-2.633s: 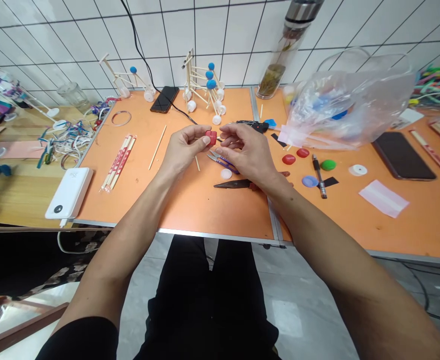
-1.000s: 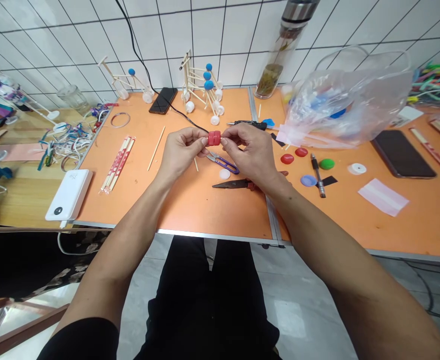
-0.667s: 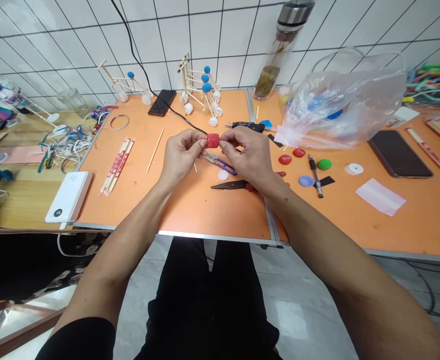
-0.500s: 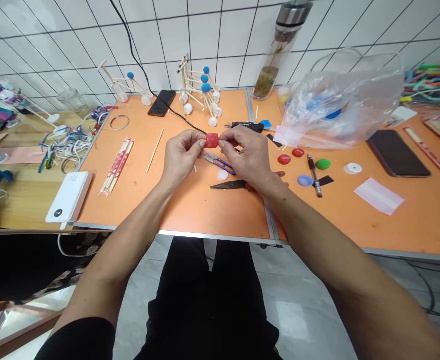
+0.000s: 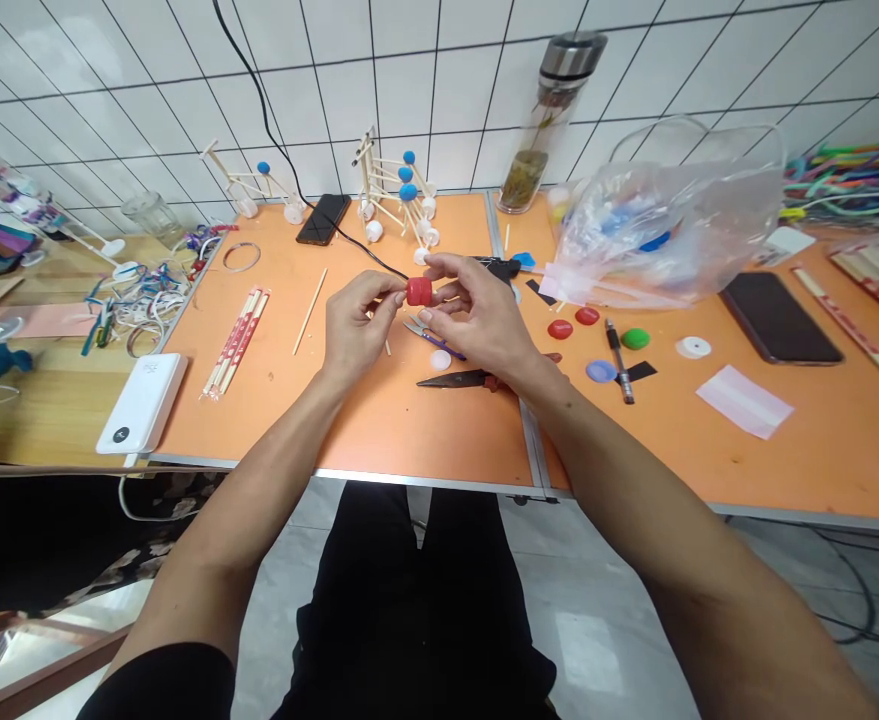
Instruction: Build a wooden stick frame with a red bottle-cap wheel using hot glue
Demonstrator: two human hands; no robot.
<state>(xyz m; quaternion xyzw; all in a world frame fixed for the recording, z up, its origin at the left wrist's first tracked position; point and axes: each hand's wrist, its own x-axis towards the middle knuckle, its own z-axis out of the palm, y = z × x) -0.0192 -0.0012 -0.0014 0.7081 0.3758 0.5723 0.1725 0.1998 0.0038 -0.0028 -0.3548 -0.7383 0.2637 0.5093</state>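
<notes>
Held over the orange table [image 5: 364,425] is a small red cylinder [image 5: 419,291], which looks like bottle caps put together. My left hand [image 5: 360,325] pinches its left side between thumb and fingers. On the other side, my right hand [image 5: 476,315] has its thumb and fingers spread around the cylinder's right end; whether a fingertip touches it I cannot tell. Beneath the hands lie purple-handled scissors [image 5: 439,340], partly covered by the right hand, a pale round disc [image 5: 440,359] and a dark-bladed pair of scissors [image 5: 454,380].
Stick models with caps [image 5: 390,190] stand near the tiled wall, beside a phone [image 5: 323,219]. A tall glass bottle [image 5: 525,165] and a clear plastic bag [image 5: 671,220] are behind. Red caps [image 5: 560,329], a pen [image 5: 620,362] and another phone [image 5: 780,318] lie right; packed chopsticks [image 5: 235,343] left.
My right hand has loosened its pinch on the red cylinder and spread its fingers. The left hand keeps holding it. The whole view has shifted slightly.
</notes>
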